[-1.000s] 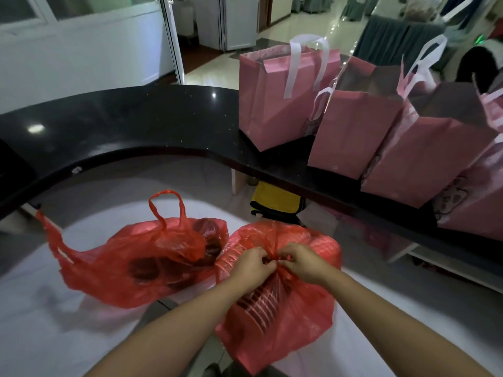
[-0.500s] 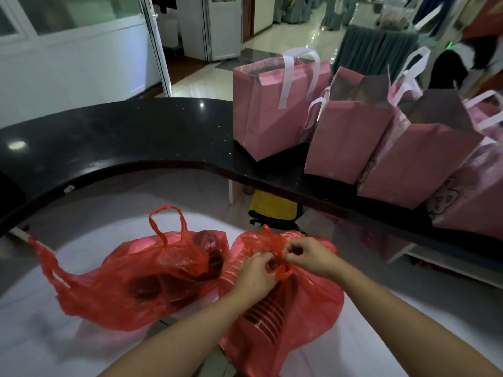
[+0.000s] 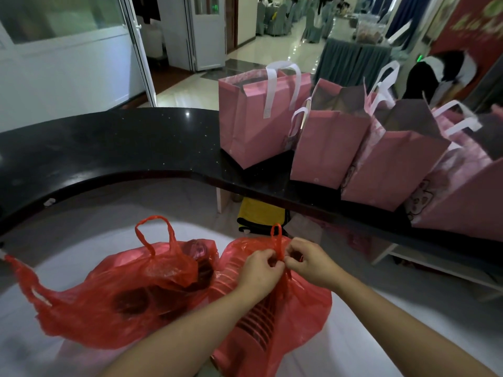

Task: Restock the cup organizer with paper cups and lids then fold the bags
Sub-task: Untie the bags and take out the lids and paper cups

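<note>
Two red plastic bags lying side by side on the white surface: the left bag [image 3: 114, 297] slumped with one handle loop standing up, the right bag [image 3: 275, 319] showing a ribbed stack of cups through its film. Left hand [image 3: 260, 273] and right hand [image 3: 310, 263] meeting over the right bag, both pinching its knotted handles [image 3: 277, 242], forearms reaching in from below. Four pink gift bags [image 3: 255, 118] standing on the black counter [image 3: 109, 148] behind.

Both red bags [image 3: 130, 300] at lower centre are thin, crinkled, translucent plastic. The black table [image 3: 114, 142] is polished and speckled; pink gift bags [image 3: 253, 123] at right look matt, with white fabric-like handles.
</note>
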A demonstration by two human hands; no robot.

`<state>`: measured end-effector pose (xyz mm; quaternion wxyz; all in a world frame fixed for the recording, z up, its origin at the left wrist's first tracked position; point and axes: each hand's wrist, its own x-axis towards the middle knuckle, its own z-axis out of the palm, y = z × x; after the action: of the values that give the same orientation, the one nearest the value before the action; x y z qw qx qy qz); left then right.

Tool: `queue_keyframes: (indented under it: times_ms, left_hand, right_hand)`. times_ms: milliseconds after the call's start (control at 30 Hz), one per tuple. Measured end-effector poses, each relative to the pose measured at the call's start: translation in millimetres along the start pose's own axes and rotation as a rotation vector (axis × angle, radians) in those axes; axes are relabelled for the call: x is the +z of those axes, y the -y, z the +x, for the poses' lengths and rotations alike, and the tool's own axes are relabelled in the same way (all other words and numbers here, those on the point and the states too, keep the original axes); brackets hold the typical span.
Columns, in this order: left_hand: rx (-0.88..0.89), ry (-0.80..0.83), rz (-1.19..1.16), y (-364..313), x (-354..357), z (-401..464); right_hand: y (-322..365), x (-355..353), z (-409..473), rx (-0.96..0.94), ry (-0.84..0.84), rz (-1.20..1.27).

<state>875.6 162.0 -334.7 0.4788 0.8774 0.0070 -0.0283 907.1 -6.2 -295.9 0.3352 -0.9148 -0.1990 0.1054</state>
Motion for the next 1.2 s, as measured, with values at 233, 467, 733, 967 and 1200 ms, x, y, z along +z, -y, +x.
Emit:
queue_keyframes:
  times_ms: [233, 467, 733, 967, 1200]
  left_hand:
    - [0.005, -0.167, -0.036, -1.7, 5.5, -13.5]
    - [0.239, -0.259, 0.152, -1.8, -1.2, -18.2]
    - [0.367, -0.337, 0.298, 5.4, -8.6, -12.4]
    - [0.074, -0.27, 0.196, 1.6, -19.1, -11.8]
    - [-0.064, -0.263, 0.153, 18.2, -57.3, -5.6]
  right_hand:
    - [0.0, -5.9, -6.4, 0.213, 0.123, 0.443]
    - [0.2, -3.7, -8.6, 0.162, 0.164, 0.424]
    - [-0.7, 5.0, -12.6, 0.123, 0.1, 0.228]
    - [2.5, -0.9, -14.5, 0.137, 0.183, 0.28]
    - [-31.1, -17.1, -41.2, 0.166, 0.186, 0.27]
